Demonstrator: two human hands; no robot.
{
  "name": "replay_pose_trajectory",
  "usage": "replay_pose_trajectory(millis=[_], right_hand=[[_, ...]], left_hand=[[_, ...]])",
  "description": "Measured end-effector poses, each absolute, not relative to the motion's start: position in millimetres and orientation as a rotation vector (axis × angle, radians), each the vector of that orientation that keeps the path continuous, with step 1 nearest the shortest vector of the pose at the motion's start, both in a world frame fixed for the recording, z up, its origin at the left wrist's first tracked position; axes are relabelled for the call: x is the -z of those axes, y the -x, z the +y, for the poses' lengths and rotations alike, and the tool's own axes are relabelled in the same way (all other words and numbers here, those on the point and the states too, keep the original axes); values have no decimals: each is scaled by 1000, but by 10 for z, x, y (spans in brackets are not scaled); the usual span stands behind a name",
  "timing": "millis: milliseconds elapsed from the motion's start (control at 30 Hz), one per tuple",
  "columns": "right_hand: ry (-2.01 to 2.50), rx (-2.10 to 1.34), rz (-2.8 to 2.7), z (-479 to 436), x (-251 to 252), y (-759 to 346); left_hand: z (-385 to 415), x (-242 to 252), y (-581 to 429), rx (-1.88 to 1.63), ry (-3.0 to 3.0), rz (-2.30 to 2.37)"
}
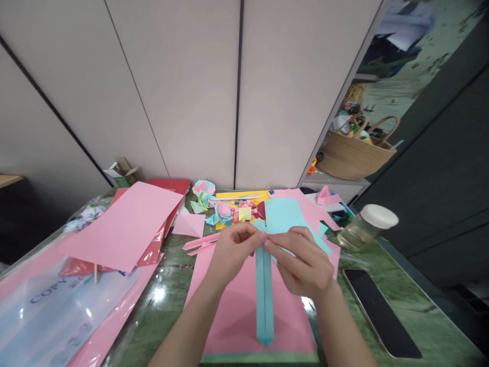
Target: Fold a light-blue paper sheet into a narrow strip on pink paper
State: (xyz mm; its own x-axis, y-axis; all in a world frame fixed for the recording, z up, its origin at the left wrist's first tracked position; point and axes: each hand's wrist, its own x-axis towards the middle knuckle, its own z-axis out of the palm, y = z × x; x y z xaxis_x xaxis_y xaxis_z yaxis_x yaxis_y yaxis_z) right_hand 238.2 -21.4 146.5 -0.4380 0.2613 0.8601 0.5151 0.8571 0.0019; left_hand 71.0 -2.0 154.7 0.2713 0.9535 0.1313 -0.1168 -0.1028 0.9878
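A long folded blue paper strip hangs from between my hands, with a crease down its middle and a pointed lower end. My left hand pinches its upper end from the left. My right hand pinches the same end from the right, its fingertips meeting those of the left. Beneath the strip lies a large pink sheet. Light blue paper rests just behind my right hand. Folded pink strips lie left of my left hand.
Pink sheets and a plastic paper bag cover the left side. Folded paper pieces and yellow paper lie at the back. A lidded jar and phone are at the right.
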Motion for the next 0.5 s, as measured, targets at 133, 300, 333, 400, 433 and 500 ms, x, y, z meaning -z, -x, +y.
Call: replay_pose_trajectory(millis=[133, 300, 333, 400, 433, 500], right_hand=[[822, -209, -1825, -231, -1476, -2338], [1132, -793, -1585, -223, -1550, -2279], [1125, -861, -1589, -215, -1565, -2276], [1087, -940, -1603, -199, -1587, -2275], [1070, -958, -1606, -193, -1594, -2276], [1058, -976, -1607, -184, -1596, -2280]], left_hand=[[22, -1550, -690, -1082, -1378, 893], [-3, -1566, -699, -1042, -1450, 930], [-10, -1567, -703, -1037, -1454, 928], [-20, -1569, -710, -1025, -1456, 915], [-22, -1570, -712, -1019, -1457, 909], [-23, -1573, -713, -1009, -1461, 904]])
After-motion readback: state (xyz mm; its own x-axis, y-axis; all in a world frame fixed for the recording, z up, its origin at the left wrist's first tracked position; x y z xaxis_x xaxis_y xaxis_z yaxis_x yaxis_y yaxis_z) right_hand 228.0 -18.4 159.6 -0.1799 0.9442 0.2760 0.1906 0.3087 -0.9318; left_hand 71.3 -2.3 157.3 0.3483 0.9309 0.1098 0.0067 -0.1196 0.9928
